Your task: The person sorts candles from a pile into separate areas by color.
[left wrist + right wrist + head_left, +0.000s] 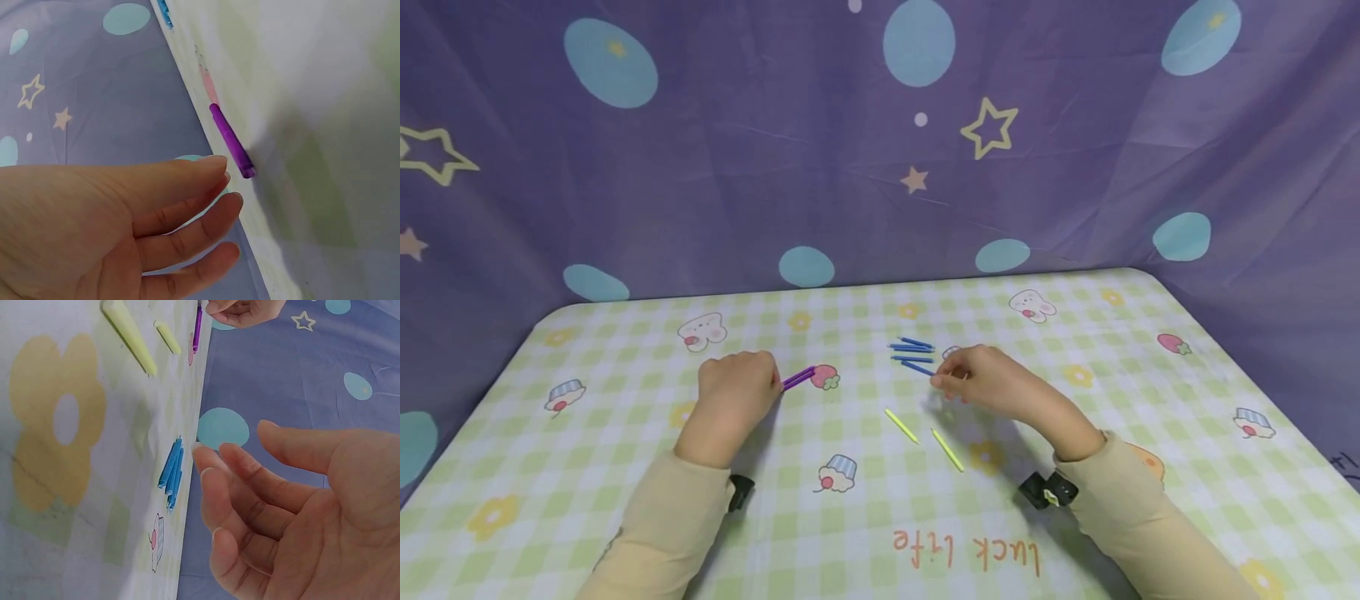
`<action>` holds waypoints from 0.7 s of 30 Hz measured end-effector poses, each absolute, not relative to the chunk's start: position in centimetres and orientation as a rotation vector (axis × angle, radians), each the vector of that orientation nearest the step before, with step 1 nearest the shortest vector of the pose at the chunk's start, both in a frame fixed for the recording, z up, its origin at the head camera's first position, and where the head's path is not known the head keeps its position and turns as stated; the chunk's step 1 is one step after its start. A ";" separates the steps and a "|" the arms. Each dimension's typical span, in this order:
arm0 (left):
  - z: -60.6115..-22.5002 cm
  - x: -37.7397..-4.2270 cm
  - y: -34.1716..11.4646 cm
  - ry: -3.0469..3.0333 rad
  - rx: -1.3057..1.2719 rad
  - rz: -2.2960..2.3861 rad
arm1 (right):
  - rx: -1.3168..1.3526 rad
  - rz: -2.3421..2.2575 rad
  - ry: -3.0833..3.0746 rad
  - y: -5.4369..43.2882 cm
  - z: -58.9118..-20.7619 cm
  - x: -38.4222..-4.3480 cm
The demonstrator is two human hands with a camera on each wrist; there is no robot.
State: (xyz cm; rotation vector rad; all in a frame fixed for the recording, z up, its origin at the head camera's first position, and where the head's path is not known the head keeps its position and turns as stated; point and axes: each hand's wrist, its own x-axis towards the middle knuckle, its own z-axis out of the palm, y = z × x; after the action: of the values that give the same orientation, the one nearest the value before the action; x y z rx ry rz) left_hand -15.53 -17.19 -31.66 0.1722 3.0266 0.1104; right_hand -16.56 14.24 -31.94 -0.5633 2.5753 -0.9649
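Note:
Two thin purple sticks (797, 379) lie side by side on the tablecloth, just to the right of my left hand (739, 387). The left wrist view shows a gap between this hand's loosely bent fingers (187, 240) and the purple stick (231, 140). Several thin blue sticks (913, 349), each with a fine tip, lie in a loose group. My right hand (985, 379) hovers at their right side, its fingertips by the end of the nearest one. In the right wrist view its relaxed fingers (219, 500) hold nothing, and the blue sticks (170, 472) lie beyond them.
Two yellow sticks, one left (902, 426) and one right (947, 450), lie apart nearer the front. A checked tablecloth (790, 533) with printed pictures covers the table. Behind its far edge hangs a purple curtain (737, 192) with stars and dots.

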 end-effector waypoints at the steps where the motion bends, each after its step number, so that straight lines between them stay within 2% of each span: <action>1: -31.6 -15.5 -17.1 3.034 0.177 0.118 | -0.565 -0.955 2.576 14.3 -32.0 -16.6; 21: -31.1 -14.2 -13.3 3.081 0.525 0.316 | -0.636 -0.689 2.513 14.1 -32.1 -15.5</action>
State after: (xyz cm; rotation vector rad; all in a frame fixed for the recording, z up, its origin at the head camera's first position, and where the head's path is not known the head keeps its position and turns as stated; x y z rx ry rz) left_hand -14.16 -13.27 -31.06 0.5248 3.0810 0.3159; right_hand -15.52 14.06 -32.12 -0.6356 2.5133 -0.6895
